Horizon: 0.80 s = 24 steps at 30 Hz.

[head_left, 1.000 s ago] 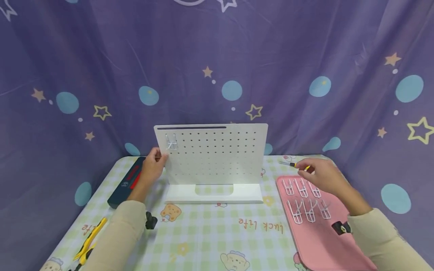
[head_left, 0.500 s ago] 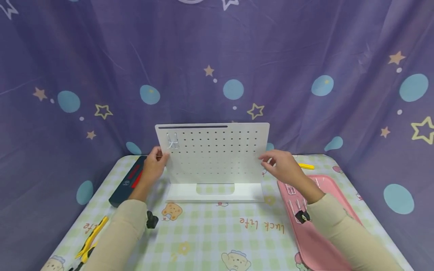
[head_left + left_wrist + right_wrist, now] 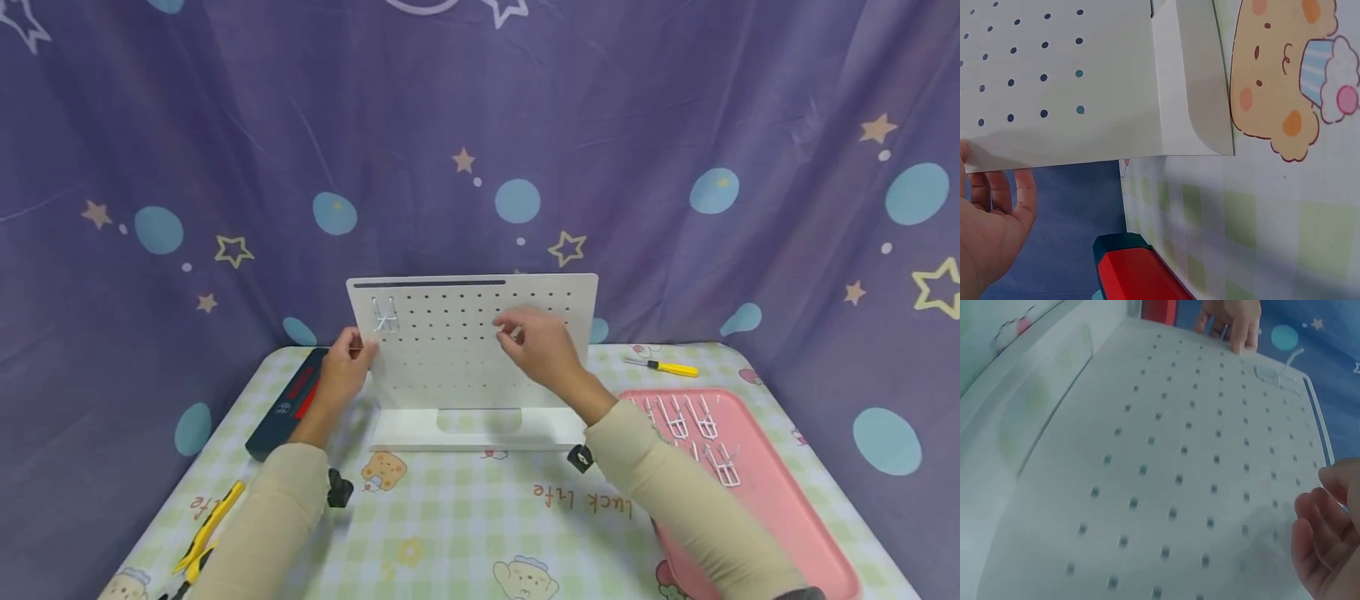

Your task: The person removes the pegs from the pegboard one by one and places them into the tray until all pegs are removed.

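A white pegboard (image 3: 435,367) stands upright on its white base at the middle of the table. My left hand (image 3: 347,363) grips its left edge, thumb on the front and fingers behind, as the left wrist view shows with the hand (image 3: 997,219) at the rim. One white wire hook (image 3: 385,315) hangs in the board's upper left holes. My right hand (image 3: 542,343) is in front of the board's right half, its fingers loosely bent with nothing seen between them. In the right wrist view that hand (image 3: 1332,531) is beside the perforated face.
A pink tray (image 3: 780,508) at the right holds several white wire hooks (image 3: 705,417). Behind it lies a yellow-handled screwdriver (image 3: 675,368). A dark case with red parts (image 3: 281,412) is left of the board. Yellow-handled pliers (image 3: 213,521) lie at the front left.
My right hand has let go of the screwdriver, leaving it behind the tray, and has moved left across the front of the board. My left hand still grips the edge.
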Motion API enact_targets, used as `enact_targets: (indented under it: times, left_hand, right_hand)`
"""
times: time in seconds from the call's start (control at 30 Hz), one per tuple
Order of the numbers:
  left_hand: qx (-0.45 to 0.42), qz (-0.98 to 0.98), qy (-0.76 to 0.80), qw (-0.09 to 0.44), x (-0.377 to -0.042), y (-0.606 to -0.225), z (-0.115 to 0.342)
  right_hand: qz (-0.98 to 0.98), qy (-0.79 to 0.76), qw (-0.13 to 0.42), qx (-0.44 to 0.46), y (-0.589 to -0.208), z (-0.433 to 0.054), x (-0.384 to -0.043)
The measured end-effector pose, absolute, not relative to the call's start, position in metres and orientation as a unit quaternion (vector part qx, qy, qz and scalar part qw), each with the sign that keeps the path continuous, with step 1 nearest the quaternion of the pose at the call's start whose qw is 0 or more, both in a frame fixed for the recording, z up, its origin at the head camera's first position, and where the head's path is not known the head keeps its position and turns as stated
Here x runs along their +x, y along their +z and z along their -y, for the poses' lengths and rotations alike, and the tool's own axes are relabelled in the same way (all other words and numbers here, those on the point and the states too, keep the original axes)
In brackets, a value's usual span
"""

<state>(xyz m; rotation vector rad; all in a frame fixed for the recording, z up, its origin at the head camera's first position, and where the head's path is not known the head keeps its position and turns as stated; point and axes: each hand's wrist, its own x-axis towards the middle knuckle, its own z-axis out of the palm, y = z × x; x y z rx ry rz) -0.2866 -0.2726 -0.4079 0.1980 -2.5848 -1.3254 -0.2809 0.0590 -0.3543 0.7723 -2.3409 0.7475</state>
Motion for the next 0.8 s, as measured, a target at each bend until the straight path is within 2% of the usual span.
enact_targets:
  times: [0.5,0.8]
  left_hand:
    - [0.061,0.886,-0.436,0.146,-0.288,-0.410,0.272]
    - [0.043,0.887,-0.428,0.169,-0.286,-0.409,0.273]
  right_hand:
    - [0.865,0.226,0.325,0.309,-0.359,0.051,-0.287]
    - [0.857,0.207,0.354,0.312,-0.362,0.087,-0.293]
